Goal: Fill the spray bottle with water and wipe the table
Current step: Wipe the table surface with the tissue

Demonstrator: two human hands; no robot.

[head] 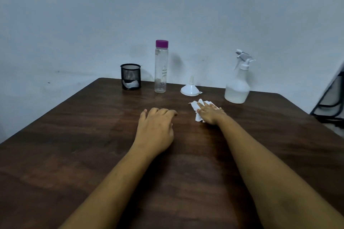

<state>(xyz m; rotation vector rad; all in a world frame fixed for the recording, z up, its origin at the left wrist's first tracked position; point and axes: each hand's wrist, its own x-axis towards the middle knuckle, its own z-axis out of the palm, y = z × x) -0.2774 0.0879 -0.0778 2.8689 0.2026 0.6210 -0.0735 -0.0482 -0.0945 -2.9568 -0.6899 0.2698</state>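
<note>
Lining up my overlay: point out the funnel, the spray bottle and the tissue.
funnel (189,90), head view, on its upturned cone.
spray bottle (237,89), head view, on its body.
tissue (195,105), head view, on the bare part beyond the fingers.

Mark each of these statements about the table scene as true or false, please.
1. The right hand presses a tissue flat on the table. True.
2. The clear bottle has no cap. False: a purple cap closes it.
3. The funnel stands wide end down, spout up. True.
4. The spray bottle lies on its side. False: it stands upright, to the right of the funnel, with its spray head on.
5. The left hand holds the mesh cup. False: this hand rests on the table and holds nothing; the cup stands at the far edge.
</note>
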